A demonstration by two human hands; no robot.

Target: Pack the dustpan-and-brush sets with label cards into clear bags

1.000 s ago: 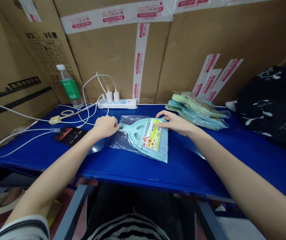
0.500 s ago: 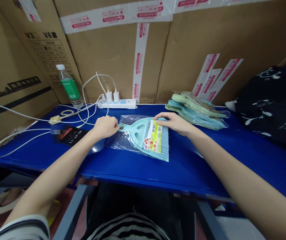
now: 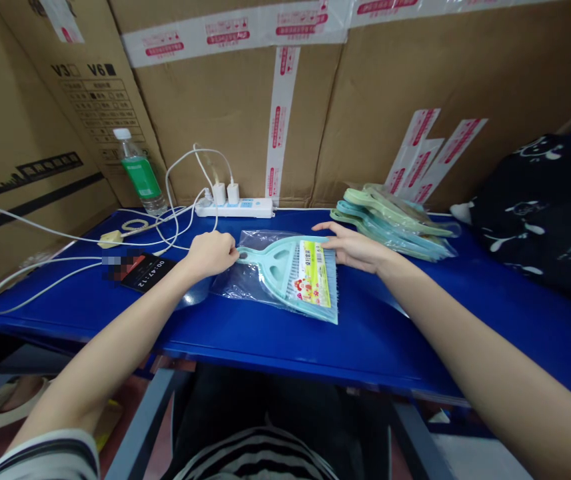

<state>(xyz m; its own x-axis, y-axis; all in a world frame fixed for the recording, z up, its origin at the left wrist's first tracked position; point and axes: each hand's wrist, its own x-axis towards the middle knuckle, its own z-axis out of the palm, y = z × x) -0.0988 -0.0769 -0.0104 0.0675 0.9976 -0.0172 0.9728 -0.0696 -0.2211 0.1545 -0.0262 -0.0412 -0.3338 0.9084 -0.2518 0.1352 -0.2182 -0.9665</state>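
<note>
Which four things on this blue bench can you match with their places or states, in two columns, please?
Things:
1. left hand
2. right hand
3. water bottle
4. power strip

Places or states:
A. upright before the cardboard boxes
B. holding two white plugs
C. at the handle end of the bagged teal hand brush
D. beside the brush's printed label

Pairs: 1-C; 2-D; 3-A; 4-B

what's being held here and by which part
The left hand pinches the handle end of a mint-green hand brush, through its clear plastic bag. The right hand, fingers spread at the bag's top edge, seems to hold nothing.
</note>
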